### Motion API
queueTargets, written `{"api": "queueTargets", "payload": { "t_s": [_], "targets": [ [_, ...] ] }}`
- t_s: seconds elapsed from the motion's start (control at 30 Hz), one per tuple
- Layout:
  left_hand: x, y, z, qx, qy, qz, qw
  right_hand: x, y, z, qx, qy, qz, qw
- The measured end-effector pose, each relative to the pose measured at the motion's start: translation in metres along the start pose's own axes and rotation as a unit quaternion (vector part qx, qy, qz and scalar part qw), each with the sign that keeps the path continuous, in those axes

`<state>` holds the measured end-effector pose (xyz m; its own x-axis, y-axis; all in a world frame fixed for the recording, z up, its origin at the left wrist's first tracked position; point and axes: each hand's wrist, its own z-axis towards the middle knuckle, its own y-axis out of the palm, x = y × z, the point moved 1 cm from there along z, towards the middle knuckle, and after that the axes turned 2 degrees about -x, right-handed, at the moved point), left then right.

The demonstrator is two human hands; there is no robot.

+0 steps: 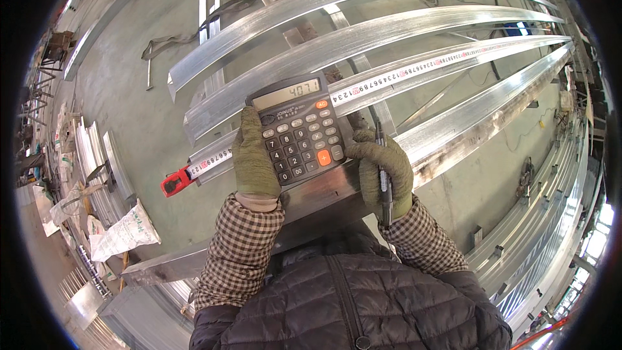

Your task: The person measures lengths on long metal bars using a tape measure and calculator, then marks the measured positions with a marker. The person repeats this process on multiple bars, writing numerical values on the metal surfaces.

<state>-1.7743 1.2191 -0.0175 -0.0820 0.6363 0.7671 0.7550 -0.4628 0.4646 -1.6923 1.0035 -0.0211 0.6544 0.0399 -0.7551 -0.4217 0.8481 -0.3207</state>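
Observation:
A dark grey calculator with a lit-grey display and two orange keys is held up in front of me. My left hand, in a green glove, grips its left edge with the thumb on the front. My right hand, also gloved, has a black pen tucked between its fingers, its index finger bent against the calculator's right edge. Behind the calculator, a white tape measure blade runs along a metal profile. Its red case sits at the profile's left end.
Long silvery metal profiles lie side by side across crossbars. A nearer metal beam passes just below my hands. More profiles are stacked at right. A white sack and further bars lie on the floor at left.

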Motion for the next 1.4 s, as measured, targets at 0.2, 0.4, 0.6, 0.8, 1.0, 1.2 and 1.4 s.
{"api": "queueTargets", "payload": {
  "t_s": [0.2,0.4,0.6,0.8,1.0,1.2,1.4],
  "targets": [
    [0.008,0.0,-0.002,-0.048,-0.018,-0.037,0.998,0.017,0.007,-0.013,0.041,0.01,0.048,0.998],
    [0.027,-0.023,-0.017,-0.055,0.057,-0.048,0.996,0.007,-0.006,-0.003,-0.016,0.075,0.012,0.997],
    [0.033,-0.077,-0.015,-0.038,0.085,-0.075,0.993,0.0,-0.012,0.019,-0.05,0.01,-0.049,0.997],
    [0.026,-0.091,-0.01,-0.067,0.089,-0.085,0.99,0.006,-0.009,0.042,-0.045,0.034,-0.073,0.996],
    [0.027,-0.09,-0.01,-0.059,0.078,-0.084,0.992,0.009,0.004,0.063,-0.098,0.107,-0.03,0.989],
    [0.029,-0.091,-0.011,-0.024,0.077,-0.071,0.994,0.015,0.022,0.077,-0.088,0.039,-0.059,0.994],
    [0.027,-0.087,-0.009,-0.017,0.087,-0.07,0.994,0.017,0.028,0.08,-0.092,0.088,-0.059,0.99]
  ]
}}
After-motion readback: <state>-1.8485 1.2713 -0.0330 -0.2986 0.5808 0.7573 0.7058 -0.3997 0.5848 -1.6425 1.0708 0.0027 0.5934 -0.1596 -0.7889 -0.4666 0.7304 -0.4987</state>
